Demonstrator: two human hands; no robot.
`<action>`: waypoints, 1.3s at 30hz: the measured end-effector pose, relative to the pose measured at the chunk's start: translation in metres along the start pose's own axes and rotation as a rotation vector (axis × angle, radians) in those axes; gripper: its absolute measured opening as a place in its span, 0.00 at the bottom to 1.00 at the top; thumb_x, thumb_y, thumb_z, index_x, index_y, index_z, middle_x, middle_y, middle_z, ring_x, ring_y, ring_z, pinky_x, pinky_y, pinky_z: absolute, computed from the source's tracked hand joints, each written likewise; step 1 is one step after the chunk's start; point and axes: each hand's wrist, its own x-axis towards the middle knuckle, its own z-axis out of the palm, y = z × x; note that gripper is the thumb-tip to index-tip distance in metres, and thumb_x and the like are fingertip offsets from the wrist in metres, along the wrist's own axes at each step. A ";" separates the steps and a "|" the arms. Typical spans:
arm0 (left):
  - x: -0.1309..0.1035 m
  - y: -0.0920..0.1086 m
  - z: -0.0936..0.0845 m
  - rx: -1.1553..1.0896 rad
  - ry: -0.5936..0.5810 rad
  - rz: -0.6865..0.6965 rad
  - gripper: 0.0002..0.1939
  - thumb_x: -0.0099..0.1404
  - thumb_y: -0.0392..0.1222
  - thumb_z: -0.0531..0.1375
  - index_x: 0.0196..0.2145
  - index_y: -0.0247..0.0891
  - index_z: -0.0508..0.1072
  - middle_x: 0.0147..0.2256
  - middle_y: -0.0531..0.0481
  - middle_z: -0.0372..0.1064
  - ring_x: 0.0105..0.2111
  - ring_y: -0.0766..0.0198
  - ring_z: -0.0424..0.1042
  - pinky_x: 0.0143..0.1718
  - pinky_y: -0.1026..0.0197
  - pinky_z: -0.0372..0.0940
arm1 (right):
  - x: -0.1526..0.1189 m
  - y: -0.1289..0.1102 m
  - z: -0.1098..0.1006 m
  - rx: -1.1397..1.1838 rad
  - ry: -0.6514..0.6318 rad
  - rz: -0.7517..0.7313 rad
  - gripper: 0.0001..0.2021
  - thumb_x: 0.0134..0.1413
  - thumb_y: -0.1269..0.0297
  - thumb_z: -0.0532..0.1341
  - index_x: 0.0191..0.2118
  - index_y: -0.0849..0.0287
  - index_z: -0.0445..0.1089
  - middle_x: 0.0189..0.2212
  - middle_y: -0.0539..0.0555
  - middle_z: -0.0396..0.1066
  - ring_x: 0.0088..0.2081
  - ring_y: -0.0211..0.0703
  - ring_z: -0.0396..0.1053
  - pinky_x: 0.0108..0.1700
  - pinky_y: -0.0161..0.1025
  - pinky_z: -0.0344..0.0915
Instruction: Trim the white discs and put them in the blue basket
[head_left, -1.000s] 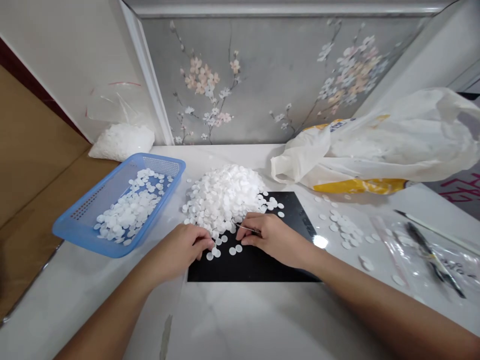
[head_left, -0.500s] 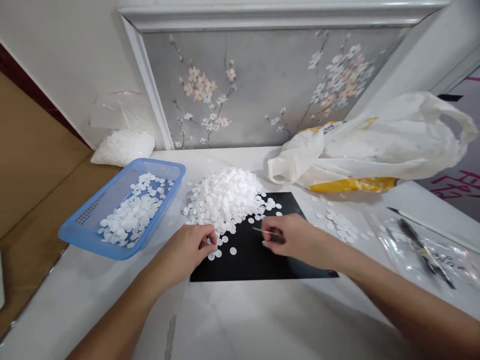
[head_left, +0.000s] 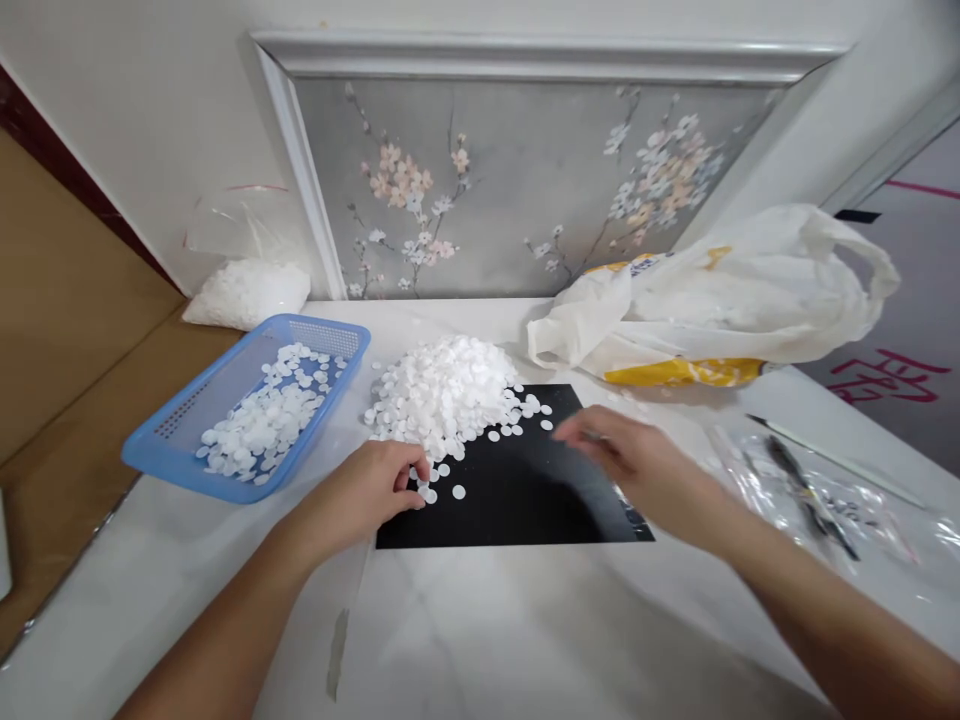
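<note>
My left hand (head_left: 379, 490) rests at the left edge of a black mat (head_left: 517, 500), thumb and index finger apart beside a few loose white discs (head_left: 459, 492). No held disc shows in it. My right hand (head_left: 637, 465), smeared by motion, hovers over the mat's right side with its fingers closed. A thin metal tool (head_left: 594, 435), mostly hidden in the fingers, is in that hand; its kind is unclear. Behind the hands, a large heap of small round white discs (head_left: 457, 390) covers the mat's back left corner and the table there.
To the left stands a blue plastic basket (head_left: 169, 455) with more discs. A clear bag (head_left: 247, 290) of white pieces leans at the wall. A white carrier bag (head_left: 697, 310) lies at the back right. Clear plastic packets and a black pen (head_left: 810, 495) lie at the right.
My right hand has moved right, away from the mat's middle, and the tool tip no longer shows clearly. My left thumb and index finger have spread slightly. The view has shifted a little.
</note>
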 end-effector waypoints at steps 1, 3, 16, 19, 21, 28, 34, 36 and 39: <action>0.001 0.000 0.000 0.008 0.003 0.012 0.06 0.56 0.41 0.58 0.31 0.39 0.72 0.24 0.55 0.62 0.23 0.66 0.61 0.24 0.65 0.51 | 0.007 -0.013 0.012 0.049 -0.044 -0.119 0.10 0.58 0.72 0.50 0.38 0.57 0.67 0.37 0.54 0.70 0.37 0.42 0.69 0.39 0.38 0.63; 0.004 0.000 0.001 0.021 0.006 0.039 0.04 0.55 0.40 0.59 0.29 0.39 0.71 0.24 0.55 0.62 0.24 0.66 0.61 0.25 0.65 0.51 | 0.019 -0.034 0.036 0.138 -0.194 -0.225 0.07 0.55 0.75 0.56 0.36 0.57 0.68 0.35 0.52 0.70 0.36 0.38 0.69 0.38 0.34 0.64; 0.005 0.002 0.000 -0.140 -0.005 -0.012 0.12 0.60 0.47 0.55 0.26 0.36 0.71 0.23 0.53 0.65 0.24 0.66 0.62 0.25 0.65 0.53 | 0.036 -0.050 0.067 0.534 -0.353 0.111 0.08 0.52 0.63 0.60 0.29 0.62 0.70 0.24 0.50 0.70 0.23 0.33 0.59 0.25 0.31 0.54; 0.006 0.003 -0.001 -0.306 -0.057 -0.068 0.11 0.58 0.47 0.57 0.26 0.35 0.71 0.26 0.52 0.69 0.28 0.65 0.66 0.30 0.64 0.57 | 0.039 -0.051 0.065 0.787 -0.450 0.292 0.09 0.49 0.61 0.61 0.29 0.63 0.70 0.25 0.51 0.71 0.17 0.28 0.49 0.19 0.31 0.44; 0.007 0.003 -0.003 -0.371 -0.078 -0.072 0.11 0.59 0.46 0.57 0.27 0.35 0.71 0.27 0.51 0.72 0.30 0.64 0.67 0.34 0.63 0.59 | 0.040 -0.051 0.064 0.868 -0.475 0.341 0.09 0.48 0.61 0.62 0.29 0.64 0.68 0.25 0.51 0.70 0.16 0.26 0.44 0.18 0.32 0.40; 0.008 0.006 -0.006 -0.588 -0.124 -0.147 0.09 0.58 0.43 0.57 0.26 0.34 0.64 0.28 0.48 0.72 0.24 0.69 0.62 0.26 0.65 0.54 | 0.037 -0.050 0.064 0.780 -0.399 0.128 0.02 0.52 0.70 0.55 0.31 0.62 0.63 0.24 0.48 0.65 0.22 0.30 0.57 0.23 0.30 0.53; 0.005 -0.005 -0.013 -0.650 -0.087 -0.109 0.05 0.57 0.35 0.54 0.32 0.37 0.60 0.29 0.52 0.69 0.26 0.69 0.64 0.27 0.66 0.55 | 0.035 -0.058 0.078 0.400 -0.287 -0.176 0.04 0.51 0.74 0.60 0.34 0.61 0.67 0.28 0.49 0.65 0.28 0.34 0.62 0.30 0.31 0.58; 0.003 -0.008 -0.016 -0.564 -0.108 -0.068 0.05 0.60 0.37 0.52 0.36 0.37 0.61 0.29 0.54 0.67 0.27 0.68 0.63 0.30 0.65 0.57 | 0.034 -0.059 0.088 0.292 -0.252 -0.297 0.05 0.50 0.72 0.63 0.34 0.61 0.67 0.31 0.51 0.66 0.31 0.36 0.64 0.33 0.31 0.59; -0.001 -0.010 -0.018 -0.347 -0.093 -0.030 0.06 0.61 0.40 0.52 0.34 0.38 0.65 0.30 0.53 0.64 0.29 0.67 0.61 0.31 0.64 0.57 | 0.034 -0.059 0.098 0.165 -0.211 -0.436 0.03 0.53 0.75 0.60 0.32 0.62 0.67 0.31 0.53 0.65 0.33 0.38 0.65 0.36 0.33 0.61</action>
